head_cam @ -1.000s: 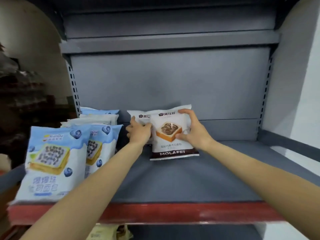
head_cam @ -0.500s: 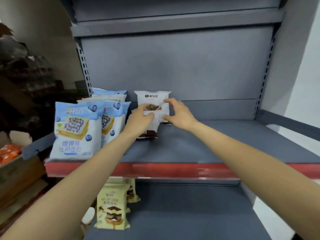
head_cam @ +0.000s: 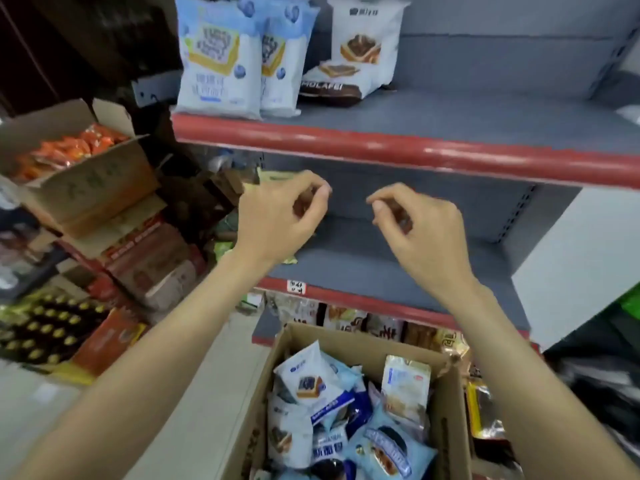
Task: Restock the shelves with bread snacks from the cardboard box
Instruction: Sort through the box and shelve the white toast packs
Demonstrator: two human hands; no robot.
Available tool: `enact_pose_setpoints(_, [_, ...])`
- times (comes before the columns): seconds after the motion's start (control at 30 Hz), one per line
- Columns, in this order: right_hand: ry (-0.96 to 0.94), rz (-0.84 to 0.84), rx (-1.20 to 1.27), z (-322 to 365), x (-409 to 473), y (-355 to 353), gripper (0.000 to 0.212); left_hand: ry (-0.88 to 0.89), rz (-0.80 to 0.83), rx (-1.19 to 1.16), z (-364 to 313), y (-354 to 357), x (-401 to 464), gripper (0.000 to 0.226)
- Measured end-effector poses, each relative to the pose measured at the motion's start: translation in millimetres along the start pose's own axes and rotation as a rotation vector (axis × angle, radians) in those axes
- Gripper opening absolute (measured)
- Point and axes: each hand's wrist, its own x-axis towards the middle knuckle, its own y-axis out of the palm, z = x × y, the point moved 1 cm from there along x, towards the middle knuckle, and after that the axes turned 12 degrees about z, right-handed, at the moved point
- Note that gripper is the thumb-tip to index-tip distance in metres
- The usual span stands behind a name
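An open cardboard box [head_cam: 450, 407] at the bottom centre holds several bread snack packets [head_cam: 308, 379] in white and blue wrappers. On the upper shelf [head_cam: 450, 116] stand two blue-and-white packets [head_cam: 218, 57], and beside them a white chocolate-toast packet [head_cam: 363, 39] stands behind another one lying flat [head_cam: 332, 81]. My left hand [head_cam: 277, 220] and my right hand [head_cam: 419, 230] hover in front of the middle shelf [head_cam: 363, 268], above the box. Both hold nothing, with fingers loosely curled.
A cardboard box of orange packets [head_cam: 65, 150] sits on stacked cartons at the left. Dark bottles [head_cam: 45, 327] stand on the floor at lower left. The bottom shelf [head_cam: 381, 327] carries several snack packets. A grey upright panel [head_cam: 571, 271] bounds the shelving on the right.
Both hands let go of the white chocolate-toast packet on the upper shelf and dropped to the middle shelf's height. The view tilted down, bringing the cardboard box into sight.
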Motion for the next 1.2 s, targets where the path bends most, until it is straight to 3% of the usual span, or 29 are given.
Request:
enact_pose_setpoints(0.23, [0.243,0.618,0.036,-20,-123,110,0.019,-0.541,0.763,-0.123,55,41,-162,0.022])
enact_pose_setpoints(0.37, [0.362,0.857,0.091,-41,-176,174,0.029,-0.743,0.633,-0.045,76,64,-241,0.016])
enact_pose_setpoints(0.47, [0.479,0.922,0.181,-55,-207,218,0.028,-0.789,0.658,-0.010,80,85,-288,0.026])
enact_pose_setpoints(0.7, [0.768,1.025,0.323,-64,-270,307,0.036,-0.872,1.110,-0.084,77,145,-400,0.030])
enact_pose_setpoints(0.83, [0.875,1.110,0.296,-55,-301,356,0.074,-0.822,1.287,-0.018,74,160,-448,0.034])
enact_pose_setpoints(0.93, [1.024,1.029,0.402,-43,-311,386,0.097,-0.759,1.376,-0.061,70,161,-467,0.042])
enact_pose_setpoints(1.03, [1.115,0.892,0.384,-29,-307,405,0.095,-0.755,1.498,-0.172,66,151,-474,0.041])
enact_pose_setpoints(1.2, [1.075,0.962,0.229,-12,-307,426,0.089,-0.716,1.652,-0.313,55,129,-482,0.046])
